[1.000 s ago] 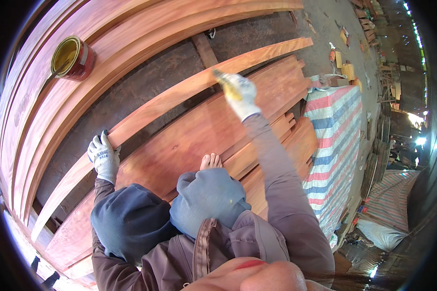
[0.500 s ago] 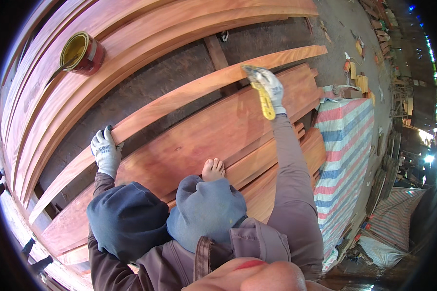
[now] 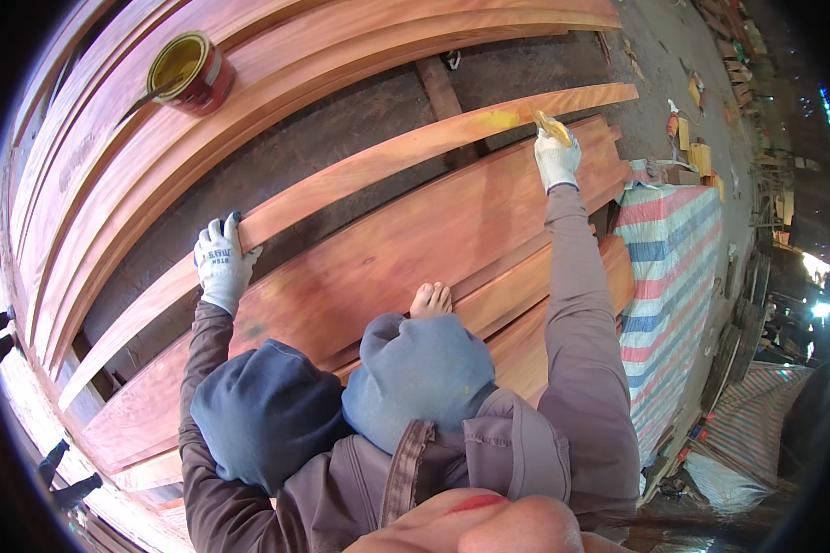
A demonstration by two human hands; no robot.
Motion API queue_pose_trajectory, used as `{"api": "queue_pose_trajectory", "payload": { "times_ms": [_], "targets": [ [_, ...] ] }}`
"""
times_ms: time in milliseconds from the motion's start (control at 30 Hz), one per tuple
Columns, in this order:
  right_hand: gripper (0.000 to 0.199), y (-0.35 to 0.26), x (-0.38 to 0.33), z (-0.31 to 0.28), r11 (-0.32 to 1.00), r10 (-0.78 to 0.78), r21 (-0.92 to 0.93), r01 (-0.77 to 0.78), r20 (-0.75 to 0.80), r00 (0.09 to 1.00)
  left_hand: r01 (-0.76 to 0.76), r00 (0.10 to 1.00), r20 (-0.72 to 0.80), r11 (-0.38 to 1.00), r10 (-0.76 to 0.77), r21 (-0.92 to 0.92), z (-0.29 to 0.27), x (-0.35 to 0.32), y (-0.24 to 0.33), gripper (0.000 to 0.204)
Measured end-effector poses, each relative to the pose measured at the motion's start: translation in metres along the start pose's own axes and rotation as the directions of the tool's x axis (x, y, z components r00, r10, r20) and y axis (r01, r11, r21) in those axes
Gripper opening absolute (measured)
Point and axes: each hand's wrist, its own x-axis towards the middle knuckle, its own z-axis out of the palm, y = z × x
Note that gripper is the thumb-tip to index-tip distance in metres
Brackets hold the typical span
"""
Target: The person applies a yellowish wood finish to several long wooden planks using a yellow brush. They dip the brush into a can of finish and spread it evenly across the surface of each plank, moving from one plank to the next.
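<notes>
A long narrow wooden plank (image 3: 369,180) lies on edge across the view. My gloved left hand (image 3: 221,264) grips it near its left part, fingers over the far side and thumb on the near side. At the plank's right part, my gloved right hand (image 3: 557,158) holds a yellow-handled putty knife (image 3: 551,127), its tip at the plank's top edge. Most of the handle is hidden by the hand. A wet-looking yellow smear (image 3: 498,120) lies on the plank just left of the knife.
An open red can (image 3: 214,85) with yellowish contents and a dark stick stands on boards (image 3: 277,92) at the far left. A wide board (image 3: 369,249) lies under my bare foot (image 3: 431,300). At right are a striped sheet-covered stack (image 3: 669,240) and yellow blocks (image 3: 699,158).
My right hand has moved right along the plank and turned the putty knife. A yellow smear now shows on the plank. My left hand keeps its grip; the whole view has shifted slightly.
</notes>
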Motion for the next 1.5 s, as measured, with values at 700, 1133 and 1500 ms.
{"api": "queue_pose_trajectory", "payload": {
  "times_ms": [700,1133,1500],
  "targets": [
    [0.024,-0.234,-0.165,-0.041,0.921,-0.373,-0.03,0.388,0.215,0.903,-0.137,0.989,-0.083,0.98,0.127,-0.144,0.023,-0.003,-0.025,0.066],
    [0.028,-0.29,-0.288,-0.073,0.684,-0.213,0.718,-0.131,0.368,0.905,-0.163,0.983,-0.11,0.977,0.148,-0.137,0.016,-0.001,-0.049,0.066],
    [0.043,-0.112,-0.127,0.013,0.132,0.607,0.927,-0.351,0.204,0.768,-0.145,0.989,-0.048,0.987,0.142,-0.067,0.012,0.001,-0.039,0.068]
  ]
}}
